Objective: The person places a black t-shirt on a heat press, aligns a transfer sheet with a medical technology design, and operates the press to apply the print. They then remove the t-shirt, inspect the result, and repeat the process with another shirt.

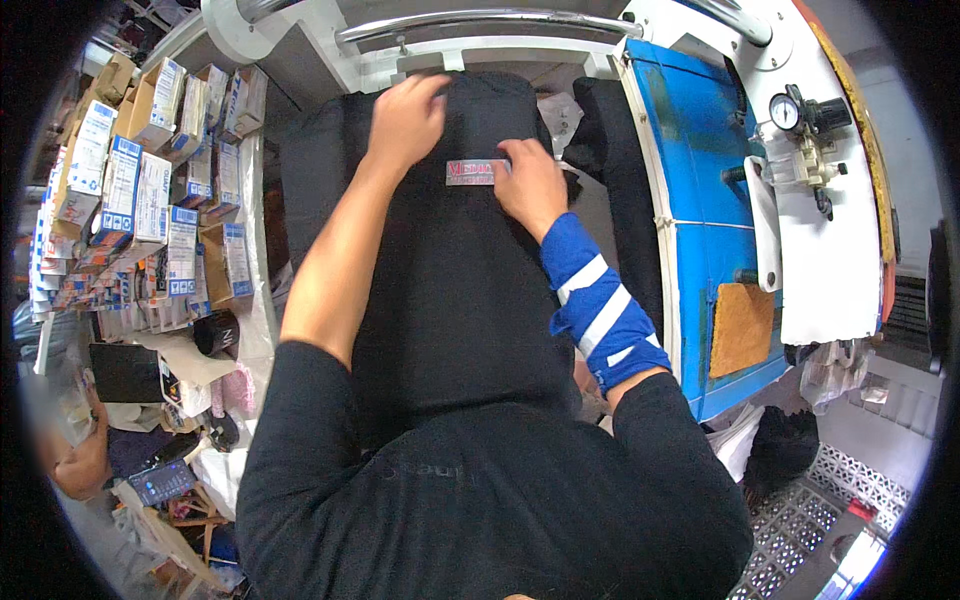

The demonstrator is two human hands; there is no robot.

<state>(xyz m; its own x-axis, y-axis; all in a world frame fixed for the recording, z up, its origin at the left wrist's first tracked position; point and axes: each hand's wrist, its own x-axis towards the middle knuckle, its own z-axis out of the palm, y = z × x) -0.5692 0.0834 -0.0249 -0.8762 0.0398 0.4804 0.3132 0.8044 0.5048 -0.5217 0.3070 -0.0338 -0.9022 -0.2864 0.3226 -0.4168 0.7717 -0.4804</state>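
Observation:
Black fabric [440, 280], apparently a garment, lies spread in front of me over a flat board. A small rectangular silver-grey label [470, 173] with red lettering sits on its upper part. My right hand [532, 188] is at the label's right end, fingers bent and closed on it, covering that end. Around my right wrist is a blue cloth wrap [597, 300] with white strips. My left hand [408, 122] hovers or rests near the fabric's far edge, up and left of the label. Its fingers are slightly blurred and look apart, with nothing visible in them.
A blue machine panel [700, 280] with a brown pad [742, 328] stands close on the right, beside a pressure gauge [785, 111]. A metal bar [490, 17] crosses the far side. Stacked cardboard boxes [150, 190] fill the left. Another person's arm [82, 455] shows lower left.

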